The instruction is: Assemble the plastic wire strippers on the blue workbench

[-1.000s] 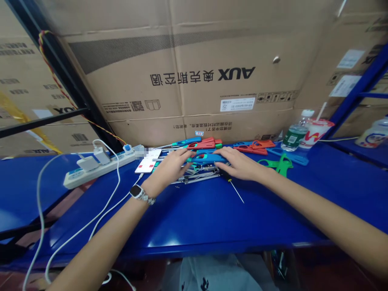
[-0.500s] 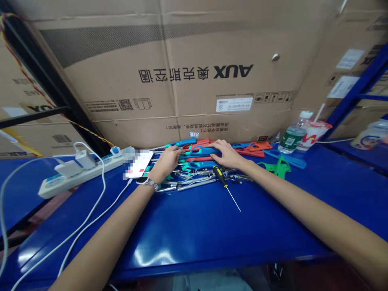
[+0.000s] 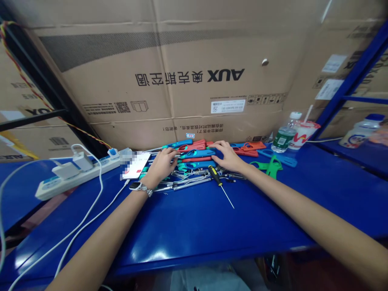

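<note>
A row of long-nosed lighters with blue and red handles lies stacked on the blue table, against the cardboard. My left hand [image 3: 163, 163] curls over their metal tubes at the left, fingers and thumb around the front end of a blue lighter [image 3: 198, 154]. At that lighter's other end, my right hand [image 3: 228, 157] has its thumb and bent fingers about the handle. A red lighter [image 3: 194, 145] lies just behind it. In front are loose metal tubes [image 3: 194, 182] with thin wires and a black-and-yellow screwdriver [image 3: 214, 175], untouched. My fingertips are partly hidden among the handles.
Left stand a power strip [image 3: 48, 186] with white cables and a white phone-like slab [image 3: 137, 166]. To the right lie green handle shells [image 3: 273, 167], orange shells [image 3: 254, 146], a water bottle [image 3: 283, 137] and a cup with a straw [image 3: 304, 135]. A cardboard wall [image 3: 188, 48] closes the back.
The view has shifted slightly, so everything sits a little further left. Both hands stay at the lighters, with the left fingers slightly more bent down. The screwdriver lies as before.
</note>
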Demonstrator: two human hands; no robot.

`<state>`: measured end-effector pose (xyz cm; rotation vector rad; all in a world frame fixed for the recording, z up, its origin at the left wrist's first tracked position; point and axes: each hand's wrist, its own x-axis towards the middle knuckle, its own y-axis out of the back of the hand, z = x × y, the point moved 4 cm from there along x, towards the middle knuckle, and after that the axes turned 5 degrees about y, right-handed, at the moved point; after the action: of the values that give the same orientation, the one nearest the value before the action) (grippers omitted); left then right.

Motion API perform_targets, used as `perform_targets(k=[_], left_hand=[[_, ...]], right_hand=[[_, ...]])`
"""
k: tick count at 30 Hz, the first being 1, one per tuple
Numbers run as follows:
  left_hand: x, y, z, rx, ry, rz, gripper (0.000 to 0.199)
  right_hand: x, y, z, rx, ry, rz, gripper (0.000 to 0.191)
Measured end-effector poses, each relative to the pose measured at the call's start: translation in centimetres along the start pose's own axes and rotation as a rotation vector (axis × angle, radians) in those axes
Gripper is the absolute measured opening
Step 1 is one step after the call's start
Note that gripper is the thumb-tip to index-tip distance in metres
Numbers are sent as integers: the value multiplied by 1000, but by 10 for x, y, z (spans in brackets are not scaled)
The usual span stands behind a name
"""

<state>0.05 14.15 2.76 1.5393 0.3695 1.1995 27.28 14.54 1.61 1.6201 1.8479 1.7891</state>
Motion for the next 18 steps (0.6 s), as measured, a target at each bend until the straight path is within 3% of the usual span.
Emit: perform_targets(k=[3,7,13,18], left_hand=[[10,4,18,-11,-40,51,23],[40,-1,71,-43,-168,62,18],[102,-42,153,126,-251,-204,25],[141,-77,184,215,-283,-305,25]], right_hand=[[-9,12,1,-34,-36,15,40],[-30,39,16,-120,-136,27,37],[-63,75,51,-276,-357,31,38],[-72,79,67,-281,-471,54,37]])
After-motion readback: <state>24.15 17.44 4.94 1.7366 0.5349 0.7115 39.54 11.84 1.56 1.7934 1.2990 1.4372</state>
